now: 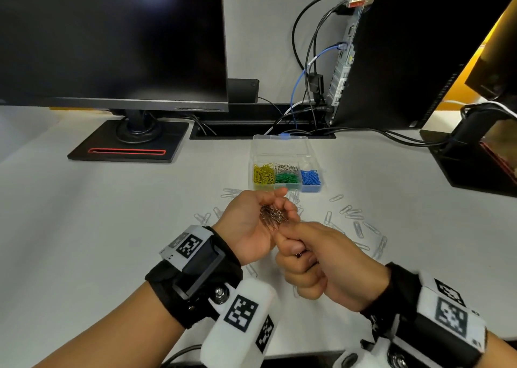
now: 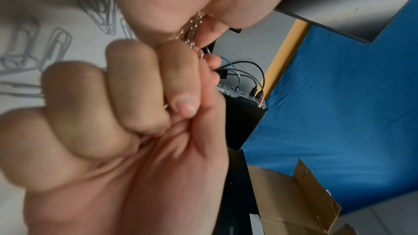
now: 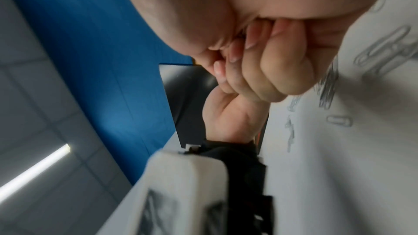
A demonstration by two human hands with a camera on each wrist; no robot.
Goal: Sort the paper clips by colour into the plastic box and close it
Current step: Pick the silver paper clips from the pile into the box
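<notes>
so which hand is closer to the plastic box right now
Left. The left hand, cupping silver clips, has its fingertips just short of the plastic box. The right hand sits behind it, nearer the person.

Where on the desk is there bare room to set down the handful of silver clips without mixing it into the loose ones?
Bare desk lies on the left, between the monitor base and the left hand. Another bare strip runs right of the plastic box, toward the second stand. It is crowded before the box and around both hands, where loose white clips lie scattered.
</notes>
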